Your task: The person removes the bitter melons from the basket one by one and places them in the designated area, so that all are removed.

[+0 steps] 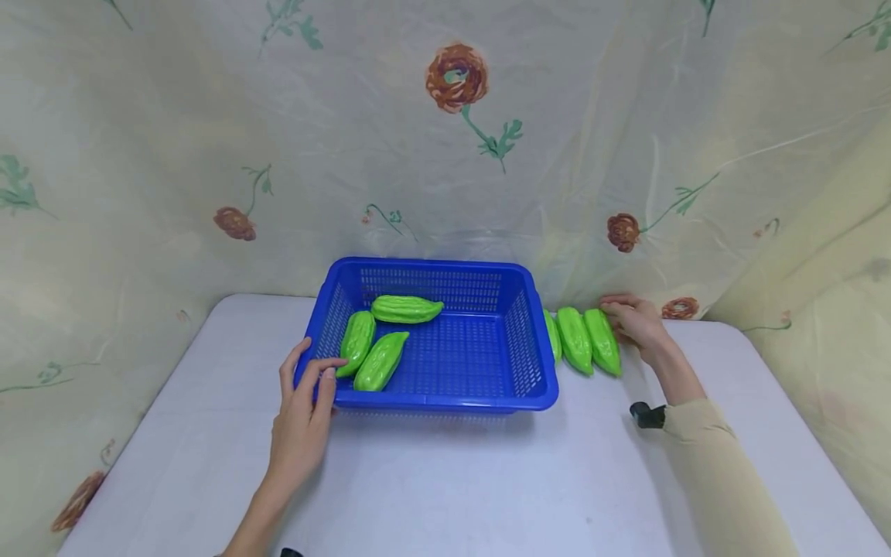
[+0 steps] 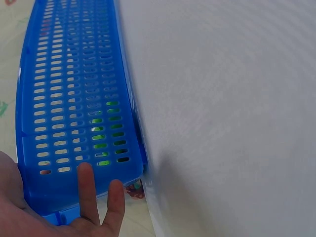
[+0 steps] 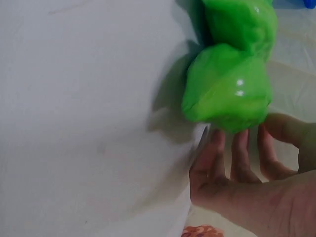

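A blue plastic basket [image 1: 459,403] stands on the table with three bright green bitter melons inside: one [image 1: 407,309] near the back wall, one [image 1: 358,340] along the left side, one [image 1: 380,362] just before it. At the basket's front left corner, my left hand [image 1: 302,422] grips the rim, one finger reaching inside. In the left wrist view, two fingers [image 2: 88,192] lie against the slotted wall. Right of the basket, three more bitter melons lie in a row, the leftmost [image 1: 553,336] partly hidden. My right hand [image 1: 636,321] touches the outer side of the rightmost bitter melon [image 1: 602,342] with its fingertips.
A white cloth covers the table [image 1: 445,487]. Behind it and at both sides hangs a pale floral curtain [image 1: 348,139], close to the basket and the row of bitter melons. A black wrist device [image 1: 647,415] sits at the right sleeve.
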{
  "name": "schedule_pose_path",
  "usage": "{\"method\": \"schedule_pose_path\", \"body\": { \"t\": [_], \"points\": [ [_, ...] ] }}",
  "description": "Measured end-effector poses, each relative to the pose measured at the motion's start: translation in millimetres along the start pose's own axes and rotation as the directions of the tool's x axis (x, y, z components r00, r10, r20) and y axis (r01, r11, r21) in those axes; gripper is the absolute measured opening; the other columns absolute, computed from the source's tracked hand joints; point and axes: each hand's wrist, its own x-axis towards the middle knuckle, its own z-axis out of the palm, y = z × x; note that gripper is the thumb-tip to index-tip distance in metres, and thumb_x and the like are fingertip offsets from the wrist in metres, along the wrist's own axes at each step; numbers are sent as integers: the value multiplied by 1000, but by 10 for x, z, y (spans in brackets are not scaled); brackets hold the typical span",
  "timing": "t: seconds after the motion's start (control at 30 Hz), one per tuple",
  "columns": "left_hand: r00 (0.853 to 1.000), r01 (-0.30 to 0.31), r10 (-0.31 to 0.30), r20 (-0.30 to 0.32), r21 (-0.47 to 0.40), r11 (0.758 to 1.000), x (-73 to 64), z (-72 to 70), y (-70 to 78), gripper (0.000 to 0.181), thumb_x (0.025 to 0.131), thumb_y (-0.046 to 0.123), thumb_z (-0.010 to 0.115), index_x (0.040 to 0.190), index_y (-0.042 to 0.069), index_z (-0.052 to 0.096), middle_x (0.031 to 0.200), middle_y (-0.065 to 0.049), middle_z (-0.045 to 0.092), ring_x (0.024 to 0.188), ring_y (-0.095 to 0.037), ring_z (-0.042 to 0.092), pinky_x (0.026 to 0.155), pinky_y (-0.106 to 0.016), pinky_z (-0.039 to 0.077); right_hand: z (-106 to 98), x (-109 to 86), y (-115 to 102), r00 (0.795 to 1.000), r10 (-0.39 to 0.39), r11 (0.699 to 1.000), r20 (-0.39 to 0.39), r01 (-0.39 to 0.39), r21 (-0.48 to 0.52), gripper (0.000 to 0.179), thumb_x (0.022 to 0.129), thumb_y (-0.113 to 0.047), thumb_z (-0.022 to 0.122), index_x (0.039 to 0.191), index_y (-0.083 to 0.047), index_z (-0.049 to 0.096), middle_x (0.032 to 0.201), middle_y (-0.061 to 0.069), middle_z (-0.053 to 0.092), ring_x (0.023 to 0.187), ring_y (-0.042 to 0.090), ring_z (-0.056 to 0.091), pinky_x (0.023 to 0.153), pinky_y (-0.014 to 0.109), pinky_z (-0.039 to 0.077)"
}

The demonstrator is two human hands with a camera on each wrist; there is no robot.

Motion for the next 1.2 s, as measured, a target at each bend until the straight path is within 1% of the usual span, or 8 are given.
{"method": "schedule_pose_path", "body": {
  "t": [0.2, 0.33, 0.47, 0.57, 0.67, 0.77, 0.9, 1.2],
  "points": [
    [1000, 5, -5, -2, 0, 1000, 3, -10, -7, 37, 119, 36, 36, 137, 21, 66, 179, -2, 17, 83, -19, 69, 65, -27, 49, 143, -66, -254, 972, -120, 991, -203, 104, -86, 45, 113, -29, 48, 145, 1, 59, 141, 18, 60, 113, 15, 56, 88, 26, 47],
    [1000, 6, -6, -2, -1, 1000, 11, -18, -5, 38, 119, 36, 36, 137, 21, 66, 179, -2, 17, 83, -19, 69, 64, -27, 49, 198, -147, -569, 957, -172, 985, -234, 167, -44, 43, 111, -32, 51, 142, -5, 62, 134, 6, 64, 111, 8, 56, 92, 26, 44],
    [1000, 3, -3, -5, 2, 1000, 25, -34, 0, 38, 119, 36, 36, 137, 21, 65, 179, -3, 16, 84, -21, 69, 63, -27, 49, 260, -256, -924, 959, -234, 968, -162, 245, 48, 42, 112, -32, 53, 143, -6, 60, 126, -8, 63, 112, 1, 58, 95, 26, 49],
    [1000, 3, -3, -5, 4, 1000, 30, -44, 0, 38, 119, 36, 36, 137, 21, 66, 179, -3, 16, 84, -23, 70, 62, -27, 48, 347, -346, -1166, 956, -280, 952, -85, 288, 102, 41, 112, -32, 54, 144, -7, 58, 127, -10, 64, 117, 5, 61, 94, 23, 51],
    [1000, 7, -7, 5, 5, 1000, 27, -45, -3, 38, 119, 36, 36, 137, 21, 65, 179, -4, 16, 84, -21, 69, 63, -27, 48, 466, -431, -1378, 949, -315, 941, -15, 314, 124, 40, 113, -32, 55, 145, -9, 57, 133, -5, 64, 124, 10, 62, 95, 22, 52],
    [1000, 14, -15, 16, 3, 1000, 17, -43, -5, 38, 119, 36, 36, 137, 21, 65, 179, -4, 16, 83, -20, 69, 64, -28, 49, 617, -485, -1564, 938, -344, 932, 41, 336, 136, 38, 113, -30, 53, 144, -9, 57, 143, 7, 62, 128, 16, 62, 103, 31, 52],
    [1000, 16, -16, 24, -5, 1000, 10, -37, -2, 38, 119, 36, 36, 137, 20, 65, 179, -4, 15, 84, -22, 70, 63, -28, 49, 842, -515, -1750, 918, -377, 918, 121, 353, 180, 35, 114, -25, 53, 143, -5, 57, 153, 21, 56, 135, 29, 61, 113, 47, 48],
    [999, 24, -23, 35, -7, 1000, 17, -27, -2, 38, 119, 37, 36, 138, 20, 65, 179, -3, 15, 85, -24, 71, 62, -27, 49, 1291, -578, -1984, 858, -406, 905, 315, 327, 274, 29, 113, -23, 56, 138, -9, 60, 145, 18, 64, 136, 36, 64, 117, 59, 48]
  ]
}}
